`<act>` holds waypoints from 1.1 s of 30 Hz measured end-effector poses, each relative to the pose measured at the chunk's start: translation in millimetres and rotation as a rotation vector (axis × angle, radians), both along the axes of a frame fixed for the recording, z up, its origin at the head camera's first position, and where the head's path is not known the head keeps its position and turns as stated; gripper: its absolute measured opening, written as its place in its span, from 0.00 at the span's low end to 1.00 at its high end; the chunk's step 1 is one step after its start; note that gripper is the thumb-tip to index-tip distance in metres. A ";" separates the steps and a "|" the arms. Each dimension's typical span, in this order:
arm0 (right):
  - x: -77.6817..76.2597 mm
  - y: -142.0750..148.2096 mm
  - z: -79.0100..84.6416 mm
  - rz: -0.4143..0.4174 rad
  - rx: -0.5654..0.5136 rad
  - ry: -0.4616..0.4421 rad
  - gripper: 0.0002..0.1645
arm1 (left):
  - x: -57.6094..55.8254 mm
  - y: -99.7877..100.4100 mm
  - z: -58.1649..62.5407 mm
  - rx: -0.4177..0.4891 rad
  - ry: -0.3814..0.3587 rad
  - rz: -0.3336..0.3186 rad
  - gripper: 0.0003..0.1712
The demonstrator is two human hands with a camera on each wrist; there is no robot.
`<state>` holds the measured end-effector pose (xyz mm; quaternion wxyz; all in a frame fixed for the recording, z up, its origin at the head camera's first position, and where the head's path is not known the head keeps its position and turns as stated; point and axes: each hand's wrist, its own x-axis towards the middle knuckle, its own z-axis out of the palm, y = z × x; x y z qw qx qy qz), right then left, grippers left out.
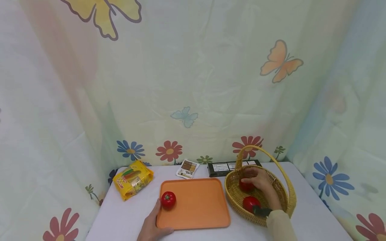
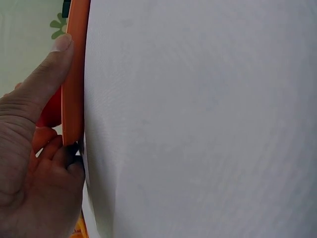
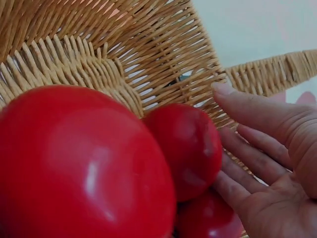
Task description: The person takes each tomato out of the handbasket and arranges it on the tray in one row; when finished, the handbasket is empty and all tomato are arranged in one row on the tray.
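Observation:
My left hand (image 1: 152, 223) holds the front-left corner of an orange tray (image 1: 199, 204), thumb along the front rim (image 2: 75, 74) and fingers at the left side. A red tomato (image 1: 168, 200) with a green stem sits on the tray beside those fingers. My right hand (image 1: 260, 180) reaches down into a wicker basket (image 1: 241, 211). There its fingers lie against a red tomato (image 3: 185, 148), thumb spread apart from it. Another tomato (image 3: 79, 163) looms large in the right wrist view, and a third (image 3: 210, 218) shows low beside the fingers.
A yellow snack packet (image 1: 132, 179) lies at the back left of the white table. Behind the tray are a small white-and-brown sachet (image 1: 187, 169) and a black box (image 1: 220, 169), partly behind the basket. The basket's tall handle (image 1: 291, 187) arches over my right forearm. Patterned curtains surround the table.

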<state>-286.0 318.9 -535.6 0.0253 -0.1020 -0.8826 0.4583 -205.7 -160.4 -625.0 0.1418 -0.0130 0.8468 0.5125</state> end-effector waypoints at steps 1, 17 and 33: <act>-0.2 0.0 -1.3 -0.001 0.006 -0.002 0.32 | -0.1 -0.1 0.3 -0.002 0.005 -0.003 0.85; -1.8 4.7 -5.6 0.090 0.172 -0.037 0.27 | -2.3 -1.8 -5.0 0.026 0.001 0.003 0.85; 0.7 6.6 -4.5 0.149 0.148 -0.089 0.31 | -3.8 -2.4 -6.7 0.011 0.020 -0.005 0.85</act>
